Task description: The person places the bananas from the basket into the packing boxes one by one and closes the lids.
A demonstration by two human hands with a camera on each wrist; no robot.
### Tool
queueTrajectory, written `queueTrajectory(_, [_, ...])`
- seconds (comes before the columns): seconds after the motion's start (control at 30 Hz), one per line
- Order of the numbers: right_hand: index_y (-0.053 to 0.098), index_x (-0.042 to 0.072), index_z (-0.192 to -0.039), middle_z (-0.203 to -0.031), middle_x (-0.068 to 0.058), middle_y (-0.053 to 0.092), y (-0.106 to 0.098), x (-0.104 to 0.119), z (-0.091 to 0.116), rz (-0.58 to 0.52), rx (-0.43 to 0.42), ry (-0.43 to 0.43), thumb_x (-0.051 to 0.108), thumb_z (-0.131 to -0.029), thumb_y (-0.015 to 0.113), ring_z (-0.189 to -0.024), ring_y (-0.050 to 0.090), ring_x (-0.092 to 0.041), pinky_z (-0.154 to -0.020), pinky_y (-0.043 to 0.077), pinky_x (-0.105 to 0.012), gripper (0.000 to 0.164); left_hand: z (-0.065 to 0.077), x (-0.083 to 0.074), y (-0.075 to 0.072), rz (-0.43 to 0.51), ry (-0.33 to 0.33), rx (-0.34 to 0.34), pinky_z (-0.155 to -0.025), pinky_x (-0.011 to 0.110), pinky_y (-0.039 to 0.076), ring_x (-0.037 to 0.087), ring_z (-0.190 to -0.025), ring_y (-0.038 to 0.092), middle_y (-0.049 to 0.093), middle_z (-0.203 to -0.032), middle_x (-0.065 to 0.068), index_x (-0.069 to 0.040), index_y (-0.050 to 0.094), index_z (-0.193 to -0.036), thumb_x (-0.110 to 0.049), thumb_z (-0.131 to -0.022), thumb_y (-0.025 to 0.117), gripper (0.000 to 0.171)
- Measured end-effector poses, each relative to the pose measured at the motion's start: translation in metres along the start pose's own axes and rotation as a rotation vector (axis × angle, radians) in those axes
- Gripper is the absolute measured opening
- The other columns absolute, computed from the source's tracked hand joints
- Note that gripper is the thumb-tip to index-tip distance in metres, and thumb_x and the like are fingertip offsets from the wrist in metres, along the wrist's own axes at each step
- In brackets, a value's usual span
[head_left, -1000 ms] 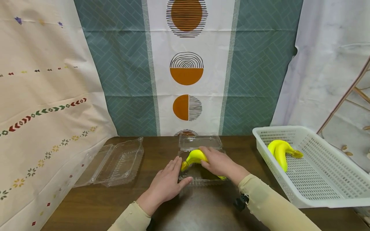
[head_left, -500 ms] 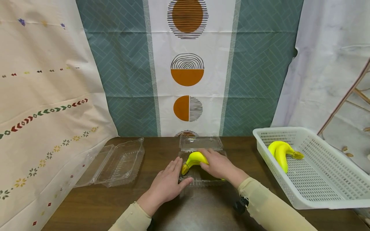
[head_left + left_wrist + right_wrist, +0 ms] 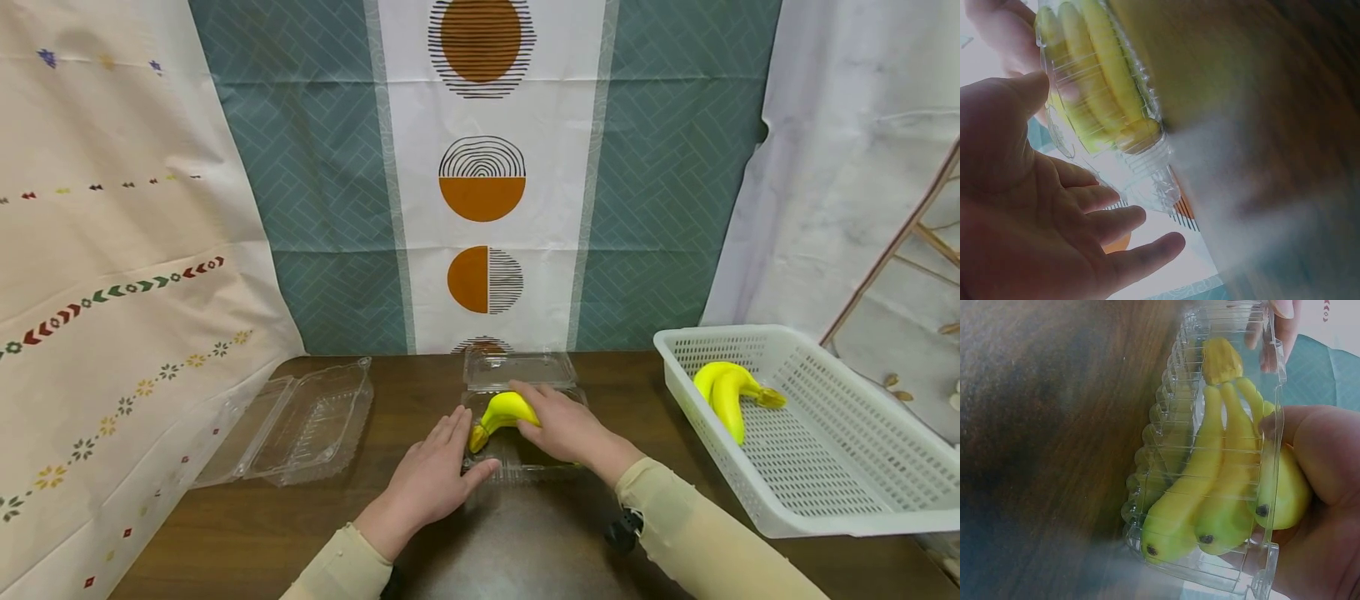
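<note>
A bunch of yellow bananas [image 3: 506,407] lies in a clear plastic clamshell container [image 3: 525,475] at mid-table, the hinged lid [image 3: 521,371] folded back. My right hand [image 3: 558,423] grips the bunch from above, thumb and fingers round it; the right wrist view shows the bananas [image 3: 1216,481] through the container wall, with the right palm [image 3: 1329,469] over them. On the container's left side, my left hand [image 3: 431,471] touches the rim by the banana stem with straight fingers. Its spread fingers and bare palm [image 3: 1041,200] show in the left wrist view.
To the left lies a second clear clamshell container [image 3: 307,429], lid open. A white perforated basket [image 3: 862,527] at the right holds another bunch of bananas [image 3: 727,400]. Patterned cloths [image 3: 322,167] hang along the back and sides.
The bananas and my right hand have settled slightly lower in the container, and the yellow tip at its front right is now mostly hidden. My left hand has stayed in place.
</note>
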State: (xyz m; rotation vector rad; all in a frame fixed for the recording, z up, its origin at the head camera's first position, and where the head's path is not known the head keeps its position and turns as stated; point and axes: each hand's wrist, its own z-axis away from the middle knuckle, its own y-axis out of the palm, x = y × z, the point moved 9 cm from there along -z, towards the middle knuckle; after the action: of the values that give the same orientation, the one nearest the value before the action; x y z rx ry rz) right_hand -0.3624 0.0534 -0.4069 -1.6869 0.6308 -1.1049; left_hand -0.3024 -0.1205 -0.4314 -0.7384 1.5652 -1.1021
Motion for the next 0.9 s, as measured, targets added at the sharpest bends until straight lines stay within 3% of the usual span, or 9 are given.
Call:
queueTrajectory(0.4, [0.039,0.017,-0.173,-0.153,-0.02,0.057,-0.005,0.006,0.002,-0.01,0.001,-0.051,0.032,-0.111,0.071,-0.124,0.066,-0.034,-0.104,0.057,-0.059,0.072,0.004,0.001,-0.003,0.012,-0.009,-0.005,-0.12,0.071,0.039,0.038,-0.164,0.03,0.025,-0.181,0.014,-0.005,0.029,-0.175,-0.07,-0.106,0.06,0.1])
queueTrajectory(0.67, [0.039,0.016,-0.173,-0.15,-0.017,0.059,-0.011,-0.002,0.011,0.011,0.003,-0.015,0.044,-0.111,0.068,-0.117,0.066,-0.03,-0.099,0.058,-0.057,0.074,0.003,0.0,0.003,0.032,0.016,0.003,-0.12,0.069,0.04,0.038,-0.165,0.03,0.025,-0.181,0.015,-0.004,0.028,-0.175,-0.07,-0.107,0.059,0.1])
queueTrajectory(0.9, [0.037,0.015,-0.174,-0.159,-0.021,0.054,-0.02,-0.009,0.011,0.025,-0.027,0.013,0.05,-0.112,0.063,-0.14,0.059,-0.041,-0.111,0.052,-0.064,0.076,0.002,0.002,-0.002,0.051,0.015,-0.003,-0.122,0.067,0.038,0.038,-0.165,0.028,0.025,-0.181,0.016,-0.004,0.027,-0.175,-0.066,-0.107,0.062,0.098])
